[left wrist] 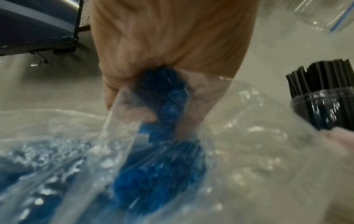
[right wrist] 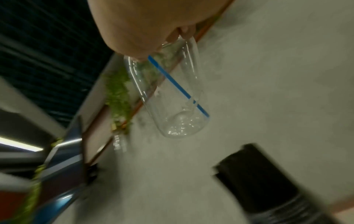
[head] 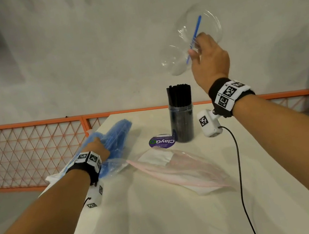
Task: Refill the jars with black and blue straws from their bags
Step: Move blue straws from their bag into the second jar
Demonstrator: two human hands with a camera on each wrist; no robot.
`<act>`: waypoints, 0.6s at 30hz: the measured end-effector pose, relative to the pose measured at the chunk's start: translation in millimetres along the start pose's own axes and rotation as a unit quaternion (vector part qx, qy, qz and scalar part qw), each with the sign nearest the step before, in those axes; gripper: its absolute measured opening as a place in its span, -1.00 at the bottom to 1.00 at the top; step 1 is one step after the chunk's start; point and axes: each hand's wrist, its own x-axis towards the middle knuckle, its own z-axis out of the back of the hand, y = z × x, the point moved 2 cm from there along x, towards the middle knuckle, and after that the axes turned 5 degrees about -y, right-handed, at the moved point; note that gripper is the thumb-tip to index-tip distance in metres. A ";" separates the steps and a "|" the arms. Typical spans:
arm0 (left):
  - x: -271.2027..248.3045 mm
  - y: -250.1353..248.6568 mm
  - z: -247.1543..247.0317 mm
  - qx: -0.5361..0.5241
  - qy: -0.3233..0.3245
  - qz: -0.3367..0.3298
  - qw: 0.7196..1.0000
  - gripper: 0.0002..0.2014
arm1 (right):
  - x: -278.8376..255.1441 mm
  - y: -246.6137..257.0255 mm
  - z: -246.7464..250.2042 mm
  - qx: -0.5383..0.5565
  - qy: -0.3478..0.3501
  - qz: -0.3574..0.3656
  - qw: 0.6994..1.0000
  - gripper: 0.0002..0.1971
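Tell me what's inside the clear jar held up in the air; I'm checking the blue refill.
Inside the clear jar that the right hand holds lies one blue straw, slanting across it. Nothing else shows through the wall, though the hand covers the mouth end.

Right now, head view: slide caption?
Right hand lifts clear plastic jar; left hand grips blue straws in bag.

a white table [head: 164, 212] carries a jar of black straws [head: 182, 116], a purple-labelled lid [head: 161, 142], two plastic bags.

Left hand [left wrist: 168, 45] fingers — seemingly buried among blue straws [left wrist: 162, 174].
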 end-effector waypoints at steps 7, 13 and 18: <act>13.2 17.8 31.2 -0.050 -0.039 0.008 0.998 -0.45 | -41.2 75.3 -23.1 0.077 0.075 0.084 0.991 -0.84; 19.6 26.3 49.9 -0.078 -0.092 -0.010 0.993 -0.43 | -108.0 67.6 -80.1 -0.014 0.286 0.091 0.954 -0.82; 15.3 18.1 74.5 -0.097 -0.144 -0.044 0.984 -0.56 | -137.0 47.4 -102.5 -0.033 0.367 0.037 0.929 -0.83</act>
